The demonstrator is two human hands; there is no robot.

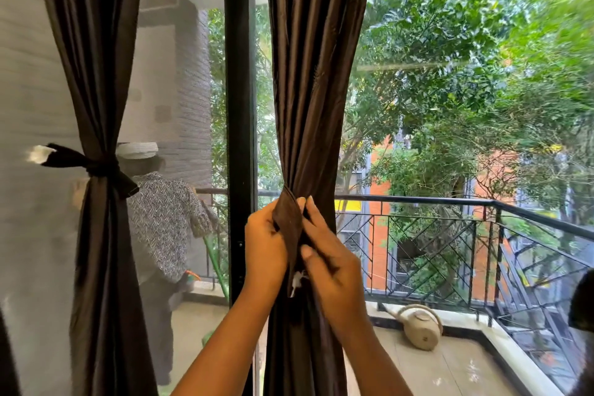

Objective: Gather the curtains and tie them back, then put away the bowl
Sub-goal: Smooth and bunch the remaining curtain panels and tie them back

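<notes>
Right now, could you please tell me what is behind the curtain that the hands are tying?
Behind the curtain is glass, then a balcony railing, trees and a pale pot. Its folds, the tie band, left hand and right hand cover the rest.

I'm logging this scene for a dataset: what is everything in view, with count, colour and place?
tied dark brown satin curtain: one, dark brown, left
knotted dark tie-back: one, dark brown with a white tip, round the left curtain
gathered dark brown satin curtain: one, dark brown, centre
brown fabric tie strip: one, brown, at the centre curtain's waist, in both hands
black door frame post: one, black, between the curtains
black metal balcony railing: one, black, outside, right
pale watering can: one, off-white, on the balcony floor
person in patterned shirt: one, grey-white, white cap, outside left
leafy trees: several, green, beyond the railing
bowl: none in view
left hand: one, grips the strip
right hand: one, pinches the strip
</notes>
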